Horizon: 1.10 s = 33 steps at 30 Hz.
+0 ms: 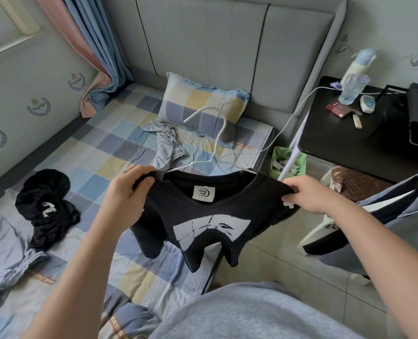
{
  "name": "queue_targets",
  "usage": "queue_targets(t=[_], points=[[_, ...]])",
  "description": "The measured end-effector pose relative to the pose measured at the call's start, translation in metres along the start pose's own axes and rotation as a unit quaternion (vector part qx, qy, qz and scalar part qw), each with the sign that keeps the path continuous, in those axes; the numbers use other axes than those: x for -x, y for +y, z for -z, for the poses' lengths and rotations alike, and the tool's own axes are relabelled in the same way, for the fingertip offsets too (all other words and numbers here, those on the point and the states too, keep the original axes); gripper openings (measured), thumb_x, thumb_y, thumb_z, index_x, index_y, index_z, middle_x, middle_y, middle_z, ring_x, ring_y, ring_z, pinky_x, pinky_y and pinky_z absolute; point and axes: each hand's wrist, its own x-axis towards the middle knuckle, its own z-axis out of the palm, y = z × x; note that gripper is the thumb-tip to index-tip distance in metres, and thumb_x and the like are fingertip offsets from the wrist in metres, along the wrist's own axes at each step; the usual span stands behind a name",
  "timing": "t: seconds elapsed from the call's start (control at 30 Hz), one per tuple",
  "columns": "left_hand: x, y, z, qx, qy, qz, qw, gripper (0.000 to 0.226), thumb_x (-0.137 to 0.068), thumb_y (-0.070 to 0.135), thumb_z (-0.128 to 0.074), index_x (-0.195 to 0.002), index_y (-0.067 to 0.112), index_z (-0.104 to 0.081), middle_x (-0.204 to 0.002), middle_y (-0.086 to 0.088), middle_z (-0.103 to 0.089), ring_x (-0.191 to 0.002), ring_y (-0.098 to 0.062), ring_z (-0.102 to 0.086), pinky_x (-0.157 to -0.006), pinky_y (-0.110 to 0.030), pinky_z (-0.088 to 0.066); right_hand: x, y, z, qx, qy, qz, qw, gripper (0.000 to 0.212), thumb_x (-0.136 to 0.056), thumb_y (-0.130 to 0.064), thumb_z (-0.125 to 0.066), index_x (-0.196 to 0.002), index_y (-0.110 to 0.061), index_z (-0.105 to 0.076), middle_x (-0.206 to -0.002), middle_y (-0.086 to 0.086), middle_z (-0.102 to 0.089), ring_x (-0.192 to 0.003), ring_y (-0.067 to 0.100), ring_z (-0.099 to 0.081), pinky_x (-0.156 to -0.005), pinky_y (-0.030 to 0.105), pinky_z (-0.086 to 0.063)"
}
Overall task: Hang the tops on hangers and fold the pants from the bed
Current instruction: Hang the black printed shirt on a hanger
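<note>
1. Black T-shirt (pixel 203 216) is up in the air between my two hands, neck opening facing me, white label showing inside the collar and a white print on the front.
2. My left hand (pixel 127 189) is clamped on the left shoulder seam, fingers curled over the fabric and thumb on my side.
3. My right hand (pixel 310 194) pinches the right shoulder, fingers wrapped round the edge; a small white piece shows just under them, and I can't tell what it is.
4. White hanger (pixel 204 109) rises from behind the collar, midway between my hands, one arm slipping under the fabric near my left thumb and the hook standing beyond the shirt.
5. Below my left hand and the hanging shirt lies the checked bed (pixel 100 152); the shirt is clear of it.
6. Left of my left hand, a crumpled black garment (pixel 46 204) lies on the sheet, and a blue-grey garment (pixel 4 241) lies nearer to me.
7. Beyond my hands, a grey garment (pixel 166 140) lies bunched against the pillow (pixel 203 104).
8. Beyond my right hand stands a black side table (pixel 349 135) with a bottle (pixel 354 81) on top.
</note>
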Motion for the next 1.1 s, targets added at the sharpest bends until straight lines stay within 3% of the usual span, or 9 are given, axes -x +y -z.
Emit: queue_targets(t=[0.17,0.47,0.6,0.7,0.8,0.87,0.93,1.0,1.1], points=[[0.003,-0.006,0.004,-0.007,-0.005,0.012,1.000,0.021,-0.100,0.003,-0.056,-0.111,0.012,-0.072,-0.098,0.002,-0.062,-0.089,-0.011,-0.055,-0.071,-0.009,-0.038,0.001,-0.008,0.002,-0.010,0.093,0.007,0.996,0.018,-0.087,-0.017,-0.075,-0.075,-0.024,-0.063,-0.071,-0.002,-0.066,-0.073,0.020,-0.064,-0.060,0.031,-0.042],[-0.001,-0.013,0.014,-0.036,0.005,0.014,0.999,0.022,-0.099,0.005,-0.058,-0.110,0.016,-0.073,-0.096,0.010,-0.062,-0.088,-0.005,-0.054,-0.073,-0.005,-0.035,0.019,-0.029,0.028,-0.145,0.087,0.065,0.984,0.014,-0.082,-0.004,-0.078,-0.087,-0.017,-0.074,-0.086,0.007,-0.074,-0.090,0.031,-0.070,-0.089,0.048,-0.053],[-0.008,-0.013,0.010,-0.059,0.021,0.000,0.998,0.022,-0.099,0.003,-0.057,-0.113,0.013,-0.071,-0.101,0.003,-0.063,-0.093,-0.015,-0.055,-0.077,-0.002,-0.034,0.024,-0.042,0.033,-0.166,0.148,0.127,0.967,0.026,-0.083,0.001,-0.075,-0.082,-0.025,-0.072,-0.081,-0.006,-0.071,-0.078,0.012,-0.066,-0.078,0.030,-0.052],[-0.011,-0.013,0.007,-0.004,0.077,0.026,0.997,0.022,-0.099,0.005,-0.056,-0.112,0.018,-0.069,-0.107,0.003,-0.066,-0.103,-0.015,-0.056,-0.088,-0.012,-0.038,0.031,-0.051,0.031,-0.104,0.162,0.175,0.965,0.035,-0.082,0.001,-0.074,-0.077,-0.032,-0.063,-0.102,-0.016,-0.062,-0.098,0.002,-0.060,-0.091,0.016,-0.041],[-0.012,-0.015,0.006,0.061,0.093,0.019,0.994,0.025,-0.098,0.007,-0.057,-0.107,0.028,-0.067,-0.102,0.004,-0.067,-0.100,-0.022,-0.061,-0.088,-0.031,-0.045,0.034,-0.049,0.030,-0.081,0.151,0.171,0.970,0.028,-0.082,-0.003,-0.077,-0.083,-0.020,-0.054,-0.125,-0.008,-0.061,-0.121,0.014,-0.057,-0.106,0.034,-0.041],[-0.012,-0.013,0.006,0.086,0.091,0.003,0.992,0.031,-0.098,0.008,-0.058,-0.102,0.037,-0.066,-0.097,0.005,-0.067,-0.095,-0.023,-0.062,-0.083,-0.032,-0.048,0.036,-0.049,0.028,-0.165,0.132,0.158,0.964,0.032,-0.082,-0.006,-0.079,-0.088,-0.016,-0.050,-0.103,-0.009,-0.071,-0.101,0.016,-0.069,-0.090,0.034,-0.053],[-0.014,-0.010,0.006,0.098,0.087,-0.004,0.991,0.039,-0.098,0.009,-0.058,-0.098,0.047,-0.064,-0.093,0.012,-0.066,-0.089,-0.021,-0.062,-0.077,-0.027,-0.047,0.039,-0.052,0.025,-0.221,0.144,0.165,0.950,0.024,-0.085,-0.018,-0.075,-0.096,-0.017,-0.054,-0.085,-0.009,-0.072,-0.082,0.008,-0.069,-0.075,0.021,-0.054],[-0.017,-0.007,0.006,0.104,0.077,-0.012,0.992,0.043,-0.097,0.010,-0.057,-0.096,0.053,-0.061,-0.092,0.015,-0.065,-0.088,-0.021,-0.061,-0.076,-0.029,-0.046,0.043,-0.055,0.024,-0.216,0.164,0.169,0.948,0.012,-0.093,-0.033,-0.061,-0.102,-0.027,-0.066,-0.089,-0.017,-0.073,-0.084,-0.003,-0.067,-0.077,0.010,-0.048],[-0.025,0.000,0.000,0.106,0.053,-0.035,0.992,0.040,-0.096,0.014,-0.056,-0.096,0.054,-0.061,-0.093,0.008,-0.065,-0.090,-0.019,-0.061,-0.078,-0.022,-0.047,0.047,-0.055,0.022,-0.222,0.130,0.128,0.958,0.026,-0.098,-0.038,-0.053,-0.092,-0.036,-0.078,-0.096,-0.013,-0.077,-0.095,0.004,-0.071,-0.087,0.018,-0.050]])
